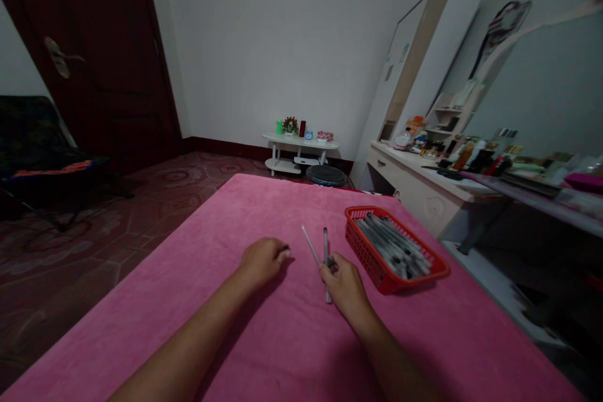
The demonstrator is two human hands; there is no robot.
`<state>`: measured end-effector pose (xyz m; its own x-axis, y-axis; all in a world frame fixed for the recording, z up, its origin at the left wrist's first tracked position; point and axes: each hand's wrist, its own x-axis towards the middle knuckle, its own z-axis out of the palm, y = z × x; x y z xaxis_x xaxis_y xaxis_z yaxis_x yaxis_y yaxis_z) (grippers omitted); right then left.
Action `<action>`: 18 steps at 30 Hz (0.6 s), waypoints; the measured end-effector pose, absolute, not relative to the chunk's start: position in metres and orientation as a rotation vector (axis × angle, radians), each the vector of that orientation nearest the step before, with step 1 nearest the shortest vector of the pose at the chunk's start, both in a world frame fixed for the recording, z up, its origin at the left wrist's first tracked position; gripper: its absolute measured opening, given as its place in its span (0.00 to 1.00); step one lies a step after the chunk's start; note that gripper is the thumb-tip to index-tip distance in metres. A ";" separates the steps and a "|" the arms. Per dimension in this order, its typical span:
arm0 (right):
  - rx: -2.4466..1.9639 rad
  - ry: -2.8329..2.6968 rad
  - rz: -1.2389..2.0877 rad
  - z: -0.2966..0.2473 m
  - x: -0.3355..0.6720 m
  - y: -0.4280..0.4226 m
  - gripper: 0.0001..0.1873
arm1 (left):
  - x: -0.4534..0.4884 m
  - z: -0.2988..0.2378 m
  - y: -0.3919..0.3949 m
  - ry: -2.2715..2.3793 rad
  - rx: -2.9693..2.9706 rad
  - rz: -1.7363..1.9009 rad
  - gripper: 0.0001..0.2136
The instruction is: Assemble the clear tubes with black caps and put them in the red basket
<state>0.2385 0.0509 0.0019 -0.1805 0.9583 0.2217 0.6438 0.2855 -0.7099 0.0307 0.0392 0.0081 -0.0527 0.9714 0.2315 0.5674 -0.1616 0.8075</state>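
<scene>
My right hand (343, 282) is closed on a grey pen (325, 245) and touches a thin white refill (311, 244) that slants away to the left. My left hand (264, 259) rests on the pink cloth (211, 326) with its fingers curled in, a short way left of the pen; whether it holds anything is hidden. A red plastic basket (426, 276) with several grey pens (393, 245) lies just right of my right hand.
The pink cloth covers a table that ends at right near a white dresser (419, 191) crowded with bottles. A low white stand (299, 149) and a dark round stool (326, 174) are beyond the far edge. A dark door (98, 50) and chair (38, 151) stand at left.
</scene>
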 end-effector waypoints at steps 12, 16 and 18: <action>-1.488 -2.056 0.572 -0.002 0.239 0.051 0.02 | 0.012 -0.014 0.050 1.988 2.205 0.490 0.27; -1.539 -2.162 0.530 0.003 0.241 0.052 0.03 | 0.019 -0.006 0.045 2.332 2.159 0.593 0.19; -1.573 -2.198 0.474 0.005 0.240 0.050 0.02 | 0.019 0.004 0.040 2.294 2.175 0.581 0.14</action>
<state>0.2405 0.0501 0.0046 -0.2902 0.9494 0.1197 0.8158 0.3109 -0.4877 0.0187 0.0405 0.0038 -0.0829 0.9516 0.2961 0.9778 0.0203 0.2086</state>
